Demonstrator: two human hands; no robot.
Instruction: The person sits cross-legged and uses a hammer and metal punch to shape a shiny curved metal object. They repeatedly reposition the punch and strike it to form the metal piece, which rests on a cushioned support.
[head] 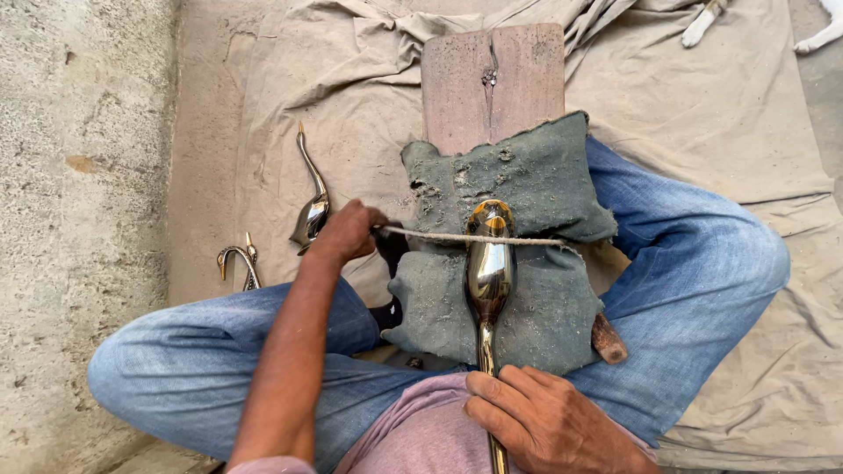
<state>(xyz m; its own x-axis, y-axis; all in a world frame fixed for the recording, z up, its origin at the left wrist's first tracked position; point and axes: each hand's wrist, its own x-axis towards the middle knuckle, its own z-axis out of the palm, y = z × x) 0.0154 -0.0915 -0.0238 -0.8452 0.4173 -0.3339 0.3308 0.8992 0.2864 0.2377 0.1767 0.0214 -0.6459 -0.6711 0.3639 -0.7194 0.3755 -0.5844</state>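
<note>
Left hand: the left hand (349,230) is closed in a fist around the end of a cord (474,238), at about 9 o'clock from the bird. The cord is pulled tight, so I think the hand keeps tension on it.

Right hand: the right hand (546,423) is at 6 o'clock, low in the view. Its fingers are curled loosely over the thin neck of the brass bird (489,272); I judge this grip steadies the piece against the pull of the cord.

Brass bird: it lies along the 12 to 6 o'clock line in the middle of the cloth pad, shiny body up, neck toward the person.

Cord: it crosses the body of the bird from 9 to 3 o'clock and touches it.

Cloth pad: a grey, worn pad (536,184) lies over a wooden board (492,83), probably as a soft bed, so that the metal does not slip or scratch.

Legs: crossed, in blue jeans, on both sides of the board.

Other pieces: one more bird (312,206) and a curved neck part (239,262) lie on the sheet (702,114) at 9 to 10 o'clock, near the left hand.
</note>
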